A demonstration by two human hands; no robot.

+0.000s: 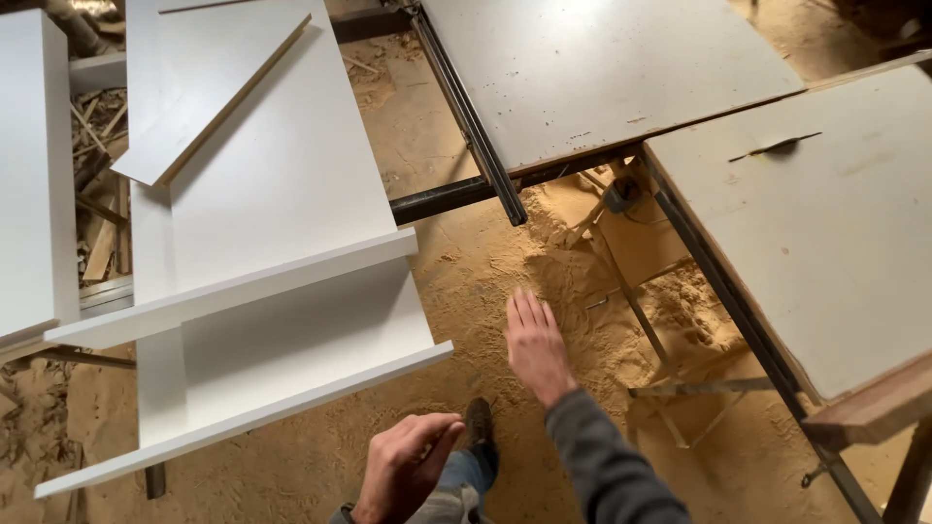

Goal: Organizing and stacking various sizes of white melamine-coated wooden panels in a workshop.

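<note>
A white shelf unit (282, 243) lies flat on a stand to my left, above the sawdust floor (466, 262), its lower edge near my hands. My right hand (536, 344) hovers flat, fingers straight, holding nothing. My left hand (403, 466) is loosely curled, empty, just below the shelf unit's near corner.

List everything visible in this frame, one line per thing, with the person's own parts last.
white shelf unit: one, white, left, lying flat with two shelf boards on edge
loose white board: one, white, lying on the unit
white panel: one, white, far left edge
saw table: one, pale grey top on a dark metal frame, upper right
sawdust: heaps, tan, floor beneath the table
shoe: one, dark, bottom centre
left hand: one, curled, empty
right hand: one, flat, empty, grey sleeve
</note>
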